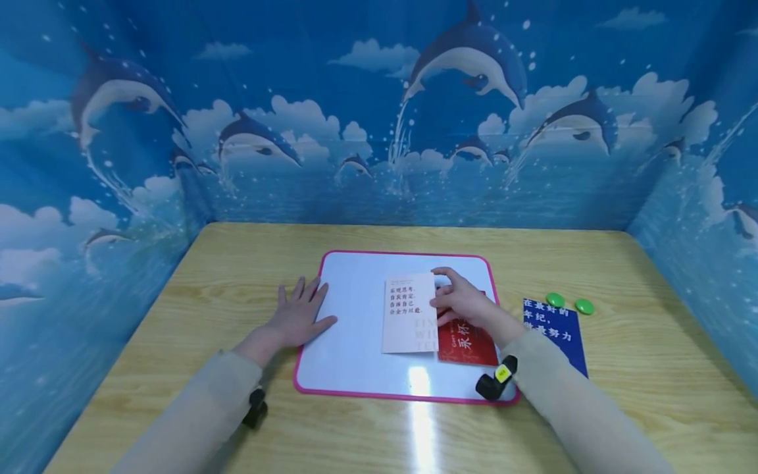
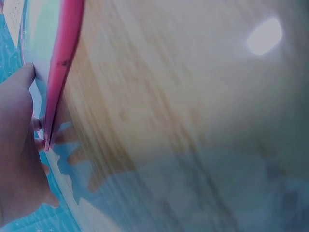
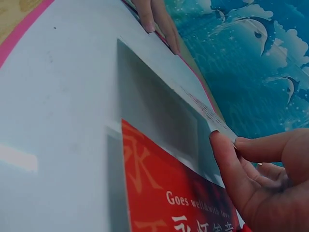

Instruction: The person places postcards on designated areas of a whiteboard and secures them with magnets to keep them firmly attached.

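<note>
1. The white card point(image 1: 408, 337), printed side up, is over the middle of the whiteboard point(image 1: 352, 329), which lies centrally between the left and right edges of the surface point(image 1: 237, 276) and short of its far edge.
2. The right hand point(image 1: 464, 301) pinches the card's right edge between thumb and fingers. The right wrist view shows that edge raised off the board; whether the opposite edge touches it, I cannot tell.
3. Handling of this card looks partway along: it is gripped and in place above the board, but neither flat nor released. Laying it down or lifting it clear is what appears left.
4. The red card point(image 1: 468, 343) is within the board's outline, just right of the white card and partly hidden by the right hand. That much seems done, though how firmly it sits does not show.
5. The left hand point(image 1: 296, 319) is well apart from the right, fingers spread and grasping nothing, resting across the board's left edge. It seems to be steadying the board.
6. The blue card point(image 1: 562, 339) lies off the board, toward the right edge of the surface, partly covered by the right sleeve. Neither hand holds it, so any work with it appears undone.
7. Two green discs point(image 1: 555, 300) sit at the blue card's far edge, one overlapping it and one by its right corner; both look unused on the board.
</note>
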Action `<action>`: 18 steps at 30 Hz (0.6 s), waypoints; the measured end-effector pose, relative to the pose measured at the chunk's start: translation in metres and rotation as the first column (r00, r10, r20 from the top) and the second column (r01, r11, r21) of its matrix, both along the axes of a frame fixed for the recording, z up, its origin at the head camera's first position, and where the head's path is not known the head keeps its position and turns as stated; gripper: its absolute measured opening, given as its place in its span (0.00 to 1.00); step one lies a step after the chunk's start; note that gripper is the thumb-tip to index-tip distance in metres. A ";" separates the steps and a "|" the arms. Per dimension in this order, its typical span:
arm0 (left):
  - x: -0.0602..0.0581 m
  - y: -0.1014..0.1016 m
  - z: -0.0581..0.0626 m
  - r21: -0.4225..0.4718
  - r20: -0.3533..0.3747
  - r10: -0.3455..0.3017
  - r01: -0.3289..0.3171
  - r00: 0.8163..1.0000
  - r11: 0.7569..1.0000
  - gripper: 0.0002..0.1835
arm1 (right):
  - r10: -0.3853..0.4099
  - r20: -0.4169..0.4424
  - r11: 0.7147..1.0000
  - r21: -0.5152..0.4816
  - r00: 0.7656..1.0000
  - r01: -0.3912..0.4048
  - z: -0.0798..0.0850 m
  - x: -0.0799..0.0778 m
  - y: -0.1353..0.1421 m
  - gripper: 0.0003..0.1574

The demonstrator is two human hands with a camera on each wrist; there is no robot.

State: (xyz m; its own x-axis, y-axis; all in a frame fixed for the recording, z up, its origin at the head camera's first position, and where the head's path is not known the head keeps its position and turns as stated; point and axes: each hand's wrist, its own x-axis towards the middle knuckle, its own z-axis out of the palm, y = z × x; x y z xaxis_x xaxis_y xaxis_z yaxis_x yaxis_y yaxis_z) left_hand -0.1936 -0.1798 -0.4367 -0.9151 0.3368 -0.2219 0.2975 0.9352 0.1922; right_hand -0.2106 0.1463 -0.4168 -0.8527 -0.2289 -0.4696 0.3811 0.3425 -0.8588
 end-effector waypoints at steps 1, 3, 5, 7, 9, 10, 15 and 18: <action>0.000 0.000 -0.001 0.005 -0.003 -0.002 0.002 1.000 1.000 0.41 | -0.003 -0.003 1.000 0.006 1.000 0.003 -0.001 0.000 -0.001 0.43; 0.000 0.001 -0.002 0.015 -0.006 -0.006 0.006 1.000 1.000 0.41 | 0.000 -0.016 1.000 0.016 1.000 0.000 -0.002 0.000 -0.003 0.43; 0.000 0.000 -0.003 0.022 -0.009 -0.010 0.010 1.000 1.000 0.41 | -0.001 -0.021 1.000 0.026 1.000 0.002 -0.003 0.000 -0.004 0.44; 0.000 0.000 -0.003 0.027 -0.016 -0.014 0.015 1.000 1.000 0.41 | -0.001 -0.025 0.999 0.045 1.000 0.002 -0.004 -0.001 -0.005 0.44; 0.001 0.000 -0.003 0.026 -0.022 -0.017 0.018 1.000 0.999 0.41 | 0.000 -0.029 0.997 0.072 1.000 0.002 -0.004 -0.001 -0.007 0.44; 0.001 -0.001 -0.003 0.026 -0.022 -0.016 0.016 1.000 1.000 0.41 | -0.004 -0.025 0.996 0.090 1.000 0.006 -0.005 -0.001 -0.007 0.44; 0.001 -0.001 -0.003 0.025 -0.027 -0.014 0.014 1.000 1.000 0.40 | -0.001 -0.041 0.980 0.199 0.999 0.009 -0.005 -0.001 -0.012 0.43; 0.002 0.000 -0.002 0.024 -0.027 -0.015 0.016 1.000 1.000 0.40 | 0.009 -0.051 0.956 0.294 0.999 0.007 -0.002 0.000 -0.016 0.42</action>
State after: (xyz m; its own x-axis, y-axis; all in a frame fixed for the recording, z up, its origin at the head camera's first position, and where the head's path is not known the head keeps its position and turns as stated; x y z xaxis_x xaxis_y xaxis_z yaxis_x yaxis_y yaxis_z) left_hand -0.1919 -0.1802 -0.4388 -0.9152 0.3557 -0.1894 0.3170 0.9257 0.2065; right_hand -0.2106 0.1304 -0.4188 -0.8772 -0.0884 -0.4719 0.3386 0.5830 -0.7385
